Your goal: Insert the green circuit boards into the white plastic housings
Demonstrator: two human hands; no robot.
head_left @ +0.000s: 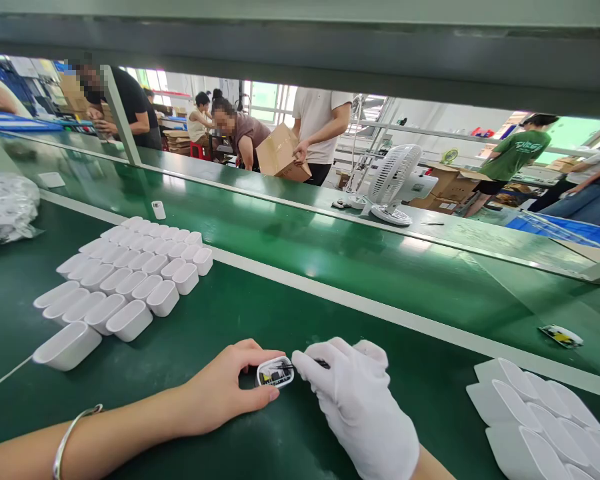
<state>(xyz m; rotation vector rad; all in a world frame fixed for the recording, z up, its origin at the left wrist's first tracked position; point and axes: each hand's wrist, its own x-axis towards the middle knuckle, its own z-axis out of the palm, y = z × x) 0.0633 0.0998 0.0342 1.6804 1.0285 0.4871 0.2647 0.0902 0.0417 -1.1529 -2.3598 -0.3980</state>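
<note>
A small white oval plastic housing (pixel 275 383) with black and yellow parts inside sits between the thumb and fingers of my bare left hand (pixel 225 383). My right hand (pixel 355 393), in a white glove, is closed around thin black tweezers (pixel 286 366). Their tips reach over the housing's open top; most of the tool is hidden by the glove. Whether the tips touch the inner parts is too small to make out. Both hands are low over the green work surface (pixel 220 447).
Rows of white oval housings (pixel 130 320) stand at left, beside a plastic bag (pixel 7 207). More white housings (pixel 525 413) are at right. A housing with yellow inside (pixel 561 336) lies on the green conveyor belt (pixel 330 247). Beyond are a fan (pixel 395 177) and several people.
</note>
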